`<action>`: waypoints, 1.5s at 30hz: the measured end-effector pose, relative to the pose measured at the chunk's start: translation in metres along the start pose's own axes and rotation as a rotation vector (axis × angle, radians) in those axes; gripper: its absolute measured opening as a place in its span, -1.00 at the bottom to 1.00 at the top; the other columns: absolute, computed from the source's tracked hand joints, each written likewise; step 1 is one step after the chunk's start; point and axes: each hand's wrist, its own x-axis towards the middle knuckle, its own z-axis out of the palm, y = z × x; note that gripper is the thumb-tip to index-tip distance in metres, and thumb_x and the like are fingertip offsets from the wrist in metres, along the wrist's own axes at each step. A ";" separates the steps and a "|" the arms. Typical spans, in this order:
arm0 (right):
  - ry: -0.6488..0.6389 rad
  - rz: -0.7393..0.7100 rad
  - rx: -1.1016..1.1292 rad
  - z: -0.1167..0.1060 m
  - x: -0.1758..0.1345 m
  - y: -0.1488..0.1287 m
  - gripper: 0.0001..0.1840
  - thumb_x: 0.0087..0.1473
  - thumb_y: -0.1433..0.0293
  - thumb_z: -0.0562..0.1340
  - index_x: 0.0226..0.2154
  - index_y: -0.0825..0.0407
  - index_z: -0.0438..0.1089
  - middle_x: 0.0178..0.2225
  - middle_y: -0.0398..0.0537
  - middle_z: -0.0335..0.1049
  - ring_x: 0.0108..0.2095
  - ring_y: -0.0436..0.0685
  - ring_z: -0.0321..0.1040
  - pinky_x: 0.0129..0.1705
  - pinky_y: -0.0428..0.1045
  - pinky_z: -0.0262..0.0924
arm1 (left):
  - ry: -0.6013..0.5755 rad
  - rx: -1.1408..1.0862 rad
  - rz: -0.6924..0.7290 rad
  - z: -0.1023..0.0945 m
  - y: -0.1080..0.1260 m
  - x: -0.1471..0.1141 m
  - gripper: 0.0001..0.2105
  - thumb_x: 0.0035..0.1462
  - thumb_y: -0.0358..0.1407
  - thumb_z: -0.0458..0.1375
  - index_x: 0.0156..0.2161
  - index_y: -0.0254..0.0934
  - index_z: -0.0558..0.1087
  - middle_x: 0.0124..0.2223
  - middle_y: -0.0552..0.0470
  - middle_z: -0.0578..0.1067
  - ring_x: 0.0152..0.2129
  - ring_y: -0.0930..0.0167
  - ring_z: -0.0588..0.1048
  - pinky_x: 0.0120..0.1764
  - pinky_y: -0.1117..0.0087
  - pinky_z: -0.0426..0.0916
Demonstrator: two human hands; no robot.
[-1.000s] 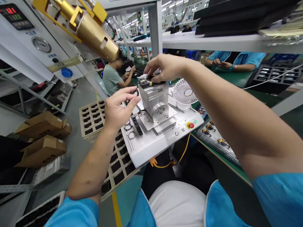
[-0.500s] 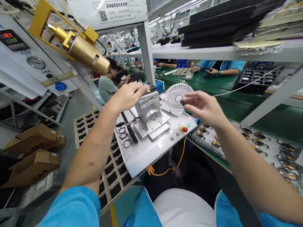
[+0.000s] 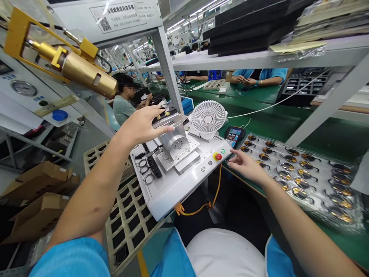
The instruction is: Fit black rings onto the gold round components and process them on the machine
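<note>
My left hand (image 3: 144, 125) is over the silver metal block (image 3: 173, 132) on the machine's bed. Its fingers reach the black clamp (image 3: 170, 111) with small yellow parts on top, and its thumb stretches out along the block's front. What lies under the fingertips is hidden. My right hand (image 3: 248, 166) hovers by the right front corner of the white machine base (image 3: 173, 192), near a green button (image 3: 223, 151) and a red emergency stop button (image 3: 218, 156). Its fingers are loosely bent and apart, with nothing visible between them.
A white fan (image 3: 208, 118) stands behind the buttons, beside a handheld keypad (image 3: 234, 135). On the right, a clear tray (image 3: 271, 169) holds several round lenses. A gold cylinder (image 3: 89, 75) overhangs the upper left. A slotted tray (image 3: 129, 215) lies left of the base. Co-workers sit beyond.
My right hand has dropped from in front of the fan to the base's right corner, and the small dark piece in its fingers no longer shows. My left thumb has spread from the fingers.
</note>
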 end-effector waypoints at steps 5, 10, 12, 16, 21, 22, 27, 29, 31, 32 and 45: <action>-0.132 -0.031 -0.398 0.025 0.005 -0.001 -0.06 0.21 0.33 0.28 0.49 0.15 -0.10 -0.08 0.10 0.56 -0.11 0.31 0.51 -0.01 0.10 0.33 | 0.319 -0.166 -0.041 0.011 0.023 -0.051 -0.50 0.28 0.15 0.16 0.07 -0.18 0.56 0.18 -0.16 0.55 0.26 0.07 0.43 0.34 -0.14 0.20; -0.066 -0.048 -0.630 0.042 0.001 0.001 -0.04 0.25 0.29 0.24 0.51 0.19 -0.20 -0.07 0.24 0.55 -0.08 0.43 0.52 -0.10 0.11 0.31 | 0.546 -0.512 -0.016 0.088 0.093 -0.147 -0.74 0.30 -0.14 0.25 0.06 -0.03 0.57 0.04 -0.03 0.64 0.07 0.17 0.59 0.12 -0.02 0.52; -0.041 -0.046 -0.650 0.043 0.002 -0.001 -0.04 0.24 0.30 0.24 0.51 0.19 -0.19 -0.09 0.23 0.56 -0.11 0.43 0.53 -0.13 0.09 0.30 | 0.396 -0.716 -0.194 0.128 0.122 -0.177 -0.75 0.25 -0.19 0.30 0.03 -0.04 0.61 0.04 -0.07 0.64 0.07 0.15 0.58 0.14 0.00 0.50; 0.006 -0.055 -0.564 0.033 0.001 -0.006 -0.12 0.18 0.36 0.31 0.45 0.11 0.02 -0.13 0.14 0.58 -0.13 0.34 0.53 -0.11 0.04 0.31 | 0.122 -1.090 -0.618 0.188 0.167 -0.206 -0.75 0.17 -0.21 0.37 -0.02 -0.09 0.66 0.03 -0.14 0.65 0.04 0.14 0.60 0.21 0.07 0.44; -0.144 -0.291 -0.048 0.038 -0.047 -0.002 -0.19 0.04 0.25 0.52 0.28 0.03 0.31 -0.10 0.05 0.58 -0.17 0.20 0.54 -0.04 0.06 0.39 | 0.045 -1.631 -0.870 0.224 0.203 -0.209 -0.52 0.08 -0.11 0.44 0.11 -0.11 0.57 0.10 -0.20 0.62 0.08 0.14 0.60 0.21 0.08 0.45; -0.183 -0.354 0.082 0.045 -0.061 0.001 -0.13 -0.02 0.18 0.57 0.27 0.01 0.32 -0.09 0.04 0.58 -0.15 0.20 0.54 -0.01 0.07 0.40 | 0.057 -1.729 -0.877 0.229 0.209 -0.208 -0.49 0.07 -0.09 0.45 0.13 -0.10 0.56 0.10 -0.20 0.62 0.06 0.14 0.61 0.19 0.08 0.46; -0.083 -0.503 0.252 0.085 -0.107 0.015 -0.11 -0.13 -0.04 0.59 0.18 -0.03 0.44 -0.19 0.03 0.56 -0.16 0.21 0.47 -0.15 0.06 0.43 | 0.107 -1.988 -0.841 0.240 0.226 -0.199 -0.47 -0.10 -0.07 0.54 0.02 -0.06 0.63 0.02 -0.15 0.65 -0.04 0.14 0.65 0.13 0.06 0.50; -0.027 -0.516 0.250 0.090 -0.111 0.015 -0.13 -0.13 -0.08 0.57 0.15 -0.03 0.47 -0.20 0.04 0.53 -0.17 0.21 0.45 -0.17 0.06 0.43 | 0.117 -1.999 -0.831 0.241 0.225 -0.195 -0.49 -0.17 -0.10 0.58 -0.04 -0.05 0.66 -0.01 -0.13 0.66 -0.06 0.13 0.66 0.12 0.02 0.50; -0.035 -0.555 0.198 0.085 -0.105 0.010 -0.14 -0.13 -0.08 0.56 0.13 -0.02 0.48 -0.18 0.06 0.52 -0.14 0.22 0.45 -0.12 0.08 0.43 | 0.132 -1.970 -0.830 0.242 0.222 -0.191 -0.48 -0.22 -0.16 0.60 -0.06 -0.05 0.67 -0.04 -0.13 0.68 -0.08 0.13 0.67 0.10 0.02 0.51; -0.069 -0.583 0.147 0.079 -0.099 0.006 -0.15 -0.14 -0.07 0.58 0.12 -0.01 0.49 -0.16 0.07 0.52 -0.12 0.24 0.45 -0.07 0.11 0.42 | 0.148 -1.947 -0.834 0.243 0.219 -0.190 -0.48 -0.23 -0.19 0.61 -0.07 -0.05 0.67 -0.04 -0.13 0.68 -0.09 0.14 0.67 0.08 0.04 0.53; 0.279 0.334 -0.550 -0.004 0.023 0.012 -0.77 0.18 0.39 0.35 -0.11 0.13 0.59 -0.03 0.29 0.55 0.02 0.45 0.47 0.02 0.14 0.33 | 0.191 -1.814 -0.875 0.235 0.214 -0.210 -0.57 -0.12 -0.30 0.56 -0.07 -0.12 0.67 -0.03 -0.11 0.68 -0.01 0.17 0.65 0.13 0.13 0.51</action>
